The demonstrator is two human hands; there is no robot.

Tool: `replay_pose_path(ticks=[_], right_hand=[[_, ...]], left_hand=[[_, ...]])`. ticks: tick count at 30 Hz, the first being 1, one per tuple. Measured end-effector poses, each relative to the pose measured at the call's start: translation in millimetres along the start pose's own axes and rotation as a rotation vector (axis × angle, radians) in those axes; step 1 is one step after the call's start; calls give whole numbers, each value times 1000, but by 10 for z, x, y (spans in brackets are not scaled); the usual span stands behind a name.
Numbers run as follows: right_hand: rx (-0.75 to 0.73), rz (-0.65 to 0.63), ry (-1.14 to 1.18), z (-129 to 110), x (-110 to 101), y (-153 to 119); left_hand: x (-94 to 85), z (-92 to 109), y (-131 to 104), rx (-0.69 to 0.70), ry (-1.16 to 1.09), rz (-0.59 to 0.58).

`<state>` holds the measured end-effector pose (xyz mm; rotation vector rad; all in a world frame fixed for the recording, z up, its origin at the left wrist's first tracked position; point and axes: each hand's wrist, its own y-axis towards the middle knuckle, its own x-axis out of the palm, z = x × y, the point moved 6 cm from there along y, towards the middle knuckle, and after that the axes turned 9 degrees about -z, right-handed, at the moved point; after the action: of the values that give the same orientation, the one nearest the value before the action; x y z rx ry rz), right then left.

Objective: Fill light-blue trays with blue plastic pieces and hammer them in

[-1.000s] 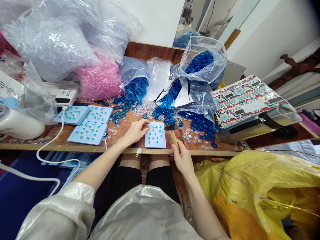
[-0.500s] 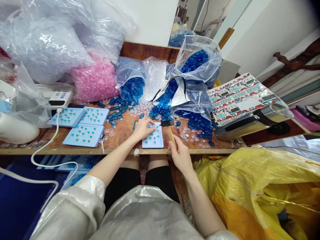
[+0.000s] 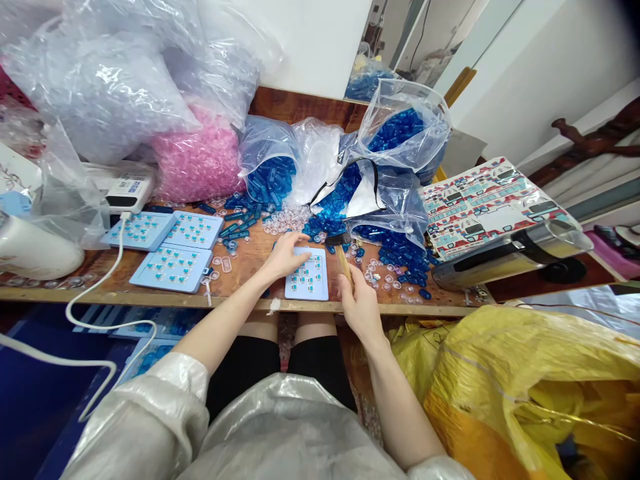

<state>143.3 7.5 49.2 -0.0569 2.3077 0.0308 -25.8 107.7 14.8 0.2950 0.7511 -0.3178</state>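
Note:
A light blue panel (image 3: 320,288) with small turquoise pieces in its face lies near the table's front edge. Over the panel's far left corner is my left hand (image 3: 287,255), thumb and fingers apart and nothing seen between them. My right hand (image 3: 359,299) is wrapped round the wooden handle of a hammer (image 3: 344,261). The hammer's dark head is just past the panel's far right corner, close to loose blue plastic parts (image 3: 325,227).
Similar panels (image 3: 173,268) lie at the left by a white cable (image 3: 117,267). Bags of blue parts (image 3: 273,175) and pink parts (image 3: 200,160) line the back. A clear jug (image 3: 505,257) lies right, above a yellow sack (image 3: 525,360).
The fingers of my left hand have spread and shifted slightly left across the panel's far end. The hammer remains in my right hand, and the whole view has shifted a little.

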Motion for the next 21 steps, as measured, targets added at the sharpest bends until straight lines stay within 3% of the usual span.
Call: replay_pose_path(ticks=[3, 5, 9, 15, 21], right_hand=[[24, -21, 58, 86, 33, -55], [44, -42, 72, 147, 68, -85], [66, -51, 74, 216, 90, -120], [80, -25, 84, 263, 64, -120], [70, -33, 93, 287, 94, -137]], left_hand=[[-297, -195, 44, -32, 177, 155], [-405, -322, 90, -35, 361, 133], [-420, -490, 149, -2, 555, 8], [-393, -539, 87, 20, 499, -7], [-473, -542, -1, -58, 563, -69]])
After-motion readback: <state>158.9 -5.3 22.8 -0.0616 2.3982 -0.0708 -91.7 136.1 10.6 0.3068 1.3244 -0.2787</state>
